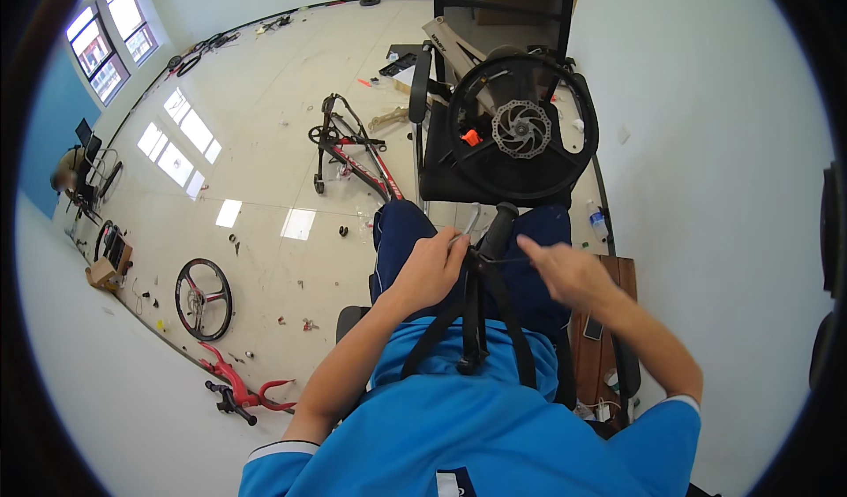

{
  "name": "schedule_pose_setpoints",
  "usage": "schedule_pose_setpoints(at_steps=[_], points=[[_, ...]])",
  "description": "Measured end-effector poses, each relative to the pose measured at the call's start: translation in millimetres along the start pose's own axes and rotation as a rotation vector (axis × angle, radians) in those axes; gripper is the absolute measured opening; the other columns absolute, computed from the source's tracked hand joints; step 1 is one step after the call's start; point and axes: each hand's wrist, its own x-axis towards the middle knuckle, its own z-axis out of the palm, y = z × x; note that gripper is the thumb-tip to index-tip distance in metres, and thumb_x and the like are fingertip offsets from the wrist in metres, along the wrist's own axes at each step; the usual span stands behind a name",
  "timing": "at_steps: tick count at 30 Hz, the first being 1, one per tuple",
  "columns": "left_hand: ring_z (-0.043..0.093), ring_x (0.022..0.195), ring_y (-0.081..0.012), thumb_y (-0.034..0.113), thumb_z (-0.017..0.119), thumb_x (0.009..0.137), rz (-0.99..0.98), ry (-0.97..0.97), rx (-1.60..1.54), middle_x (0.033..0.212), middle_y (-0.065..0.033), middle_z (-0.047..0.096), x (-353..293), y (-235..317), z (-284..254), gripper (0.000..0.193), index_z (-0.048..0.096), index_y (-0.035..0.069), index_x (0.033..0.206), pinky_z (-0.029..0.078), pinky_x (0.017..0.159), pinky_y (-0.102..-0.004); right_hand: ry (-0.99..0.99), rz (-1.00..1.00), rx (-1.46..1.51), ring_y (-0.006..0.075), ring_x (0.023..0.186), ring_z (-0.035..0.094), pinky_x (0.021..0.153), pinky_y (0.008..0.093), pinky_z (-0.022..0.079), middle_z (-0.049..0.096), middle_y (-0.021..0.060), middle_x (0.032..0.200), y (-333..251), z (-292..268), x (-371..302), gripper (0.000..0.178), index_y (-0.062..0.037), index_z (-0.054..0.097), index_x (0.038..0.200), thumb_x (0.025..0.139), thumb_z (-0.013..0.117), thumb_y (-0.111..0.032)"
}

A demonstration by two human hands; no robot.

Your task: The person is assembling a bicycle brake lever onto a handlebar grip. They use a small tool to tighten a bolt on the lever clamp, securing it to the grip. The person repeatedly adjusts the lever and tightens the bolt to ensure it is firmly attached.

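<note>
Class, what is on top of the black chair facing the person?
A black wheel with a silver brake disc, and a beige frame partly behind it; much of the seat is covered.

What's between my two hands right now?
Between the left hand and right hand, the head view shows a black grip, a silvery piece and a thin dark rod.

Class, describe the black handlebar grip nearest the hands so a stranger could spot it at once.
Start at the person's blue shirt and go up to the navy trousers. Over the lap, between the left hand and the right hand, a black handlebar grip points away from the body. It is the thick, dark cylinder, unlike the slim silver lever just to its left.
</note>
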Motion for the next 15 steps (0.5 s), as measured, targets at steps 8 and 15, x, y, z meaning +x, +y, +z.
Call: schedule_pose_setpoints(at_steps=[8, 15], points=[[0.062, 0.073, -0.0449, 0.019, 0.05, 0.1, -0.036, -0.026, -0.001, 0.074, -0.0286, 0.062, 4, -7, 5, 0.029, 0.06, -0.008, 0.096, 0.048, 0.064, -0.0443, -0.053, -0.065, 0.545, 0.026, 0.076, 0.067, 0.061, 0.0331, 0.056, 0.064, 0.012, 0.091, -76, 27, -6, 0.034, 0.0, 0.062, 0.111, 0.077, 0.063, 0.001], [0.062, 0.076, -0.0455, 0.021, 0.05, 0.1, -0.035, -0.135, -0.007, 0.078, -0.029, 0.063, 3, -4, 6, 0.031, 0.06, -0.008, 0.097, 0.048, 0.065, -0.0449, -0.199, -0.447, 0.105, 0.0195, 0.063, 0.065, 0.056, 0.0277, 0.051, 0.058, 0.004, 0.066, -64, 15, 25, 0.01, -0.0051, 0.06, 0.079, 0.073, 0.067, -0.009]])
